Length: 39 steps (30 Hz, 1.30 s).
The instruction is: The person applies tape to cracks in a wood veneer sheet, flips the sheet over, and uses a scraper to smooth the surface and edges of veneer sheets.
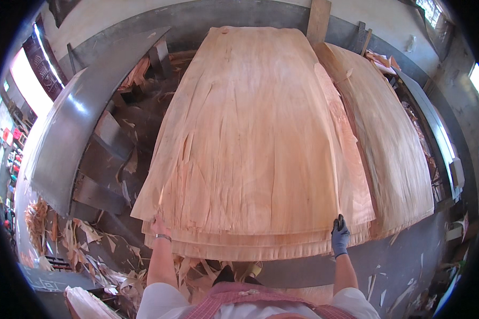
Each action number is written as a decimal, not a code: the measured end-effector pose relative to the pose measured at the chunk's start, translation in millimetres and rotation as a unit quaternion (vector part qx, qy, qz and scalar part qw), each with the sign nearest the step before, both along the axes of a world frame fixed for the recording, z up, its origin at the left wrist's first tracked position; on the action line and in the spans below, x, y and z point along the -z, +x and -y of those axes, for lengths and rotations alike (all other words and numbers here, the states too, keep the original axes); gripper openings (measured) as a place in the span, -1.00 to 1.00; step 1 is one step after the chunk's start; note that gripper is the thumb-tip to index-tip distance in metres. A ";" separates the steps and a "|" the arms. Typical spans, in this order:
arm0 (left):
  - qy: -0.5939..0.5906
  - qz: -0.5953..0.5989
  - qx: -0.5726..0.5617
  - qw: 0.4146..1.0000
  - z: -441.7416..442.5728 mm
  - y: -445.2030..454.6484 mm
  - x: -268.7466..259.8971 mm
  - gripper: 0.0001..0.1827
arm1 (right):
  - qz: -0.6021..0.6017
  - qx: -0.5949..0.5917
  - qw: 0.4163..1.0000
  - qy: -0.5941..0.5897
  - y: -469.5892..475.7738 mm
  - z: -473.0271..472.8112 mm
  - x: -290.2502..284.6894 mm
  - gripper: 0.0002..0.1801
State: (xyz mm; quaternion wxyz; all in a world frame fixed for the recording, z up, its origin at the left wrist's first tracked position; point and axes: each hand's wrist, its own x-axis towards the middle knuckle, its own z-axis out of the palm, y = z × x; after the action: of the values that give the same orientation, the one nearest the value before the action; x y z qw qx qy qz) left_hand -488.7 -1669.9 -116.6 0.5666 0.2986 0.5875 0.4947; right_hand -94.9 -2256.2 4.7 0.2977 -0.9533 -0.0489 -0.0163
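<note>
A large, thin wood veneer sheet (247,131) lies over a stack of veneer sheets (239,249) in front of me. Long splits run along its left part near the front edge. My left hand (159,225), bare with a band at the wrist, grips the sheet's front edge close to its left corner. At the right end of that edge, my right hand (340,235) in a grey glove with dark fingertips pinches the sheet. The veneer is creased upward at both grips. Under it, the layered edges of the stack show along the front.
A second veneer stack (383,131) stands close on the right. To the left is a large, shiny dark panel (76,115) on supports. Veneer scraps (99,271) litter the floor at lower left. A wooden board (318,22) leans on the back wall.
</note>
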 end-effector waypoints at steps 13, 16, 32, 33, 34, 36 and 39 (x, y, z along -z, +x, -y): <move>-0.054 -0.086 0.001 0.995 15.6 -17.6 52.8 -0.60 | -0.021 -0.010 0.999 -0.029 -17.1 11.4 78.2 -0.49; -0.059 -0.062 -0.004 0.996 25.4 -20.1 61.9 -0.62 | -0.037 -0.004 0.999 -0.040 -19.6 18.0 86.5 -0.49; -0.174 -0.052 -0.067 0.981 44.8 -36.5 38.8 -0.62 | -0.069 -0.056 0.996 0.002 -7.1 26.3 153.5 -0.46; -0.146 -0.039 -0.083 0.985 47.2 -38.6 45.1 -0.66 | -0.085 -0.048 0.995 0.006 -11.9 22.8 152.3 -0.46; -0.153 -0.058 -0.081 0.983 46.9 -38.9 50.2 -0.66 | -0.098 -0.039 0.994 0.011 -14.8 19.1 150.5 -0.47; -0.167 -0.093 -0.074 0.979 44.4 -41.2 58.3 -0.66 | -0.084 -0.041 0.995 -0.028 -19.4 14.0 148.8 -0.47; -0.200 -0.114 -0.066 0.971 40.1 -45.9 63.6 -0.64 | -0.086 -0.041 0.994 -0.053 -23.7 12.7 147.9 -0.47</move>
State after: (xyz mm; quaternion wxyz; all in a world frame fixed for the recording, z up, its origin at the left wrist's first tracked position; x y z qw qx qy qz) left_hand -534.7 -1710.0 -180.2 0.5105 0.1940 0.7536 0.3659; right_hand -118.5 -2268.9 -143.1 0.2501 -0.9628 -0.0633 0.0804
